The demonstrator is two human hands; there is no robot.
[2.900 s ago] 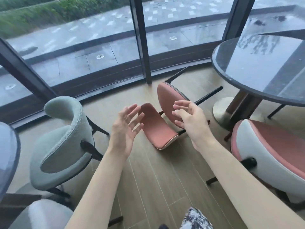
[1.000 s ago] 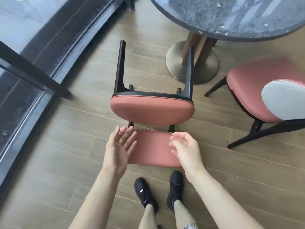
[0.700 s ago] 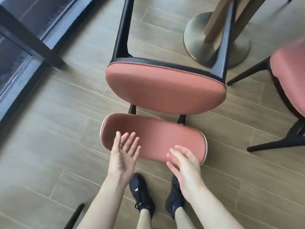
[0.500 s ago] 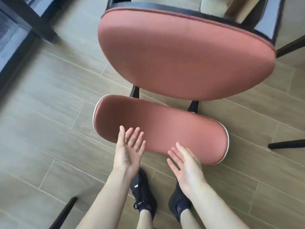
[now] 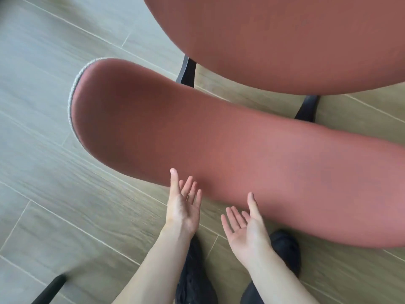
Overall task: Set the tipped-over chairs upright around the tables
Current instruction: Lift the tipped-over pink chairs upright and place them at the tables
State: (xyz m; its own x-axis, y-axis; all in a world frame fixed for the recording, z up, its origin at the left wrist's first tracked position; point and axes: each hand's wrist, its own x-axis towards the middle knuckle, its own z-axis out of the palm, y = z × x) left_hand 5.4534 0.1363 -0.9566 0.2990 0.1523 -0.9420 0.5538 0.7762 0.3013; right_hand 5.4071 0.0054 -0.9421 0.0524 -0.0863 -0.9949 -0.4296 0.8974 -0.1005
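Observation:
A tipped-over chair lies on the wooden floor right below me. Its long pink backrest rests flat across the middle of the view, and its pink seat stands on edge above, joined by black struts. My left hand is open, palm up, at the backrest's near edge, fingertips close to the cushion. My right hand is also open, palm up, just below that edge and apart from it. Neither hand holds anything.
My two black shoes stand on the floor under my arms. A black chair leg pokes in at the bottom left. The chair fills the upper right of the view.
I have bent much closer to the chair, so backrest and seat now fill the frame. Both hands have dropped to the backrest's near edge and turned palms up.

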